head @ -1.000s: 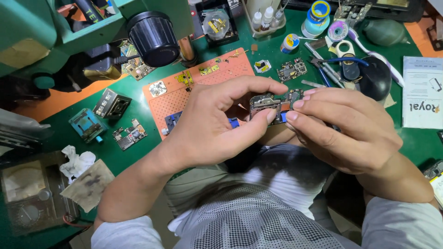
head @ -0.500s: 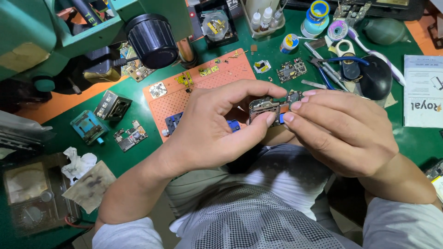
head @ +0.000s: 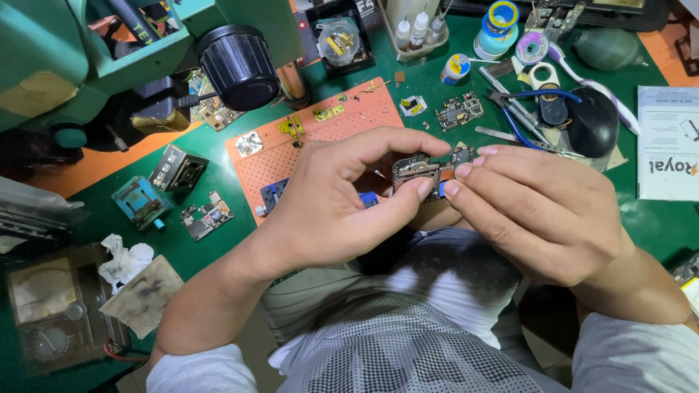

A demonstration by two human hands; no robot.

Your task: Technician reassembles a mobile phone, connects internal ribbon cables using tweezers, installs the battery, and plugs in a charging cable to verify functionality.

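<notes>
- white printed paper sheet [head: 666, 145] — flat at right edge of green bench [head: 633, 218]
- small metal-shielded circuit board [head: 416, 172] above lap, pinched by left hand [head: 335, 204] and right hand [head: 542, 207], fingertips closed on it

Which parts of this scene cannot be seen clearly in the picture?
Head view only:
- Small grey metal circuit board: underside covered by left hand and right hand fingers.
- White paper sheet: cut by right edge.
- Tiny parts on orange perforated mat: too small to identify.
</notes>
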